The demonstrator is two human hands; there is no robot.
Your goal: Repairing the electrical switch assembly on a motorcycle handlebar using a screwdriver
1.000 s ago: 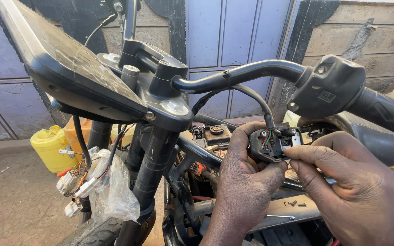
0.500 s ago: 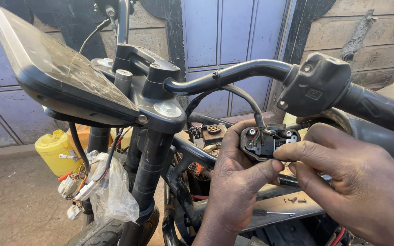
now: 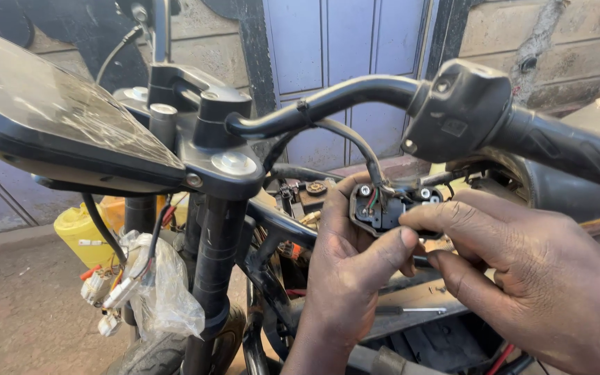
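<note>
While a yellow plastic jug sits low at the far left behind a clear bag of white wire connectors, the black steel handlebar arches across — under it the left hand cradles a small black switch housing with coloured wires, thumb pressed to its face. Beside it the right hand pinches the housing's edge with fingers held close together.
</note>
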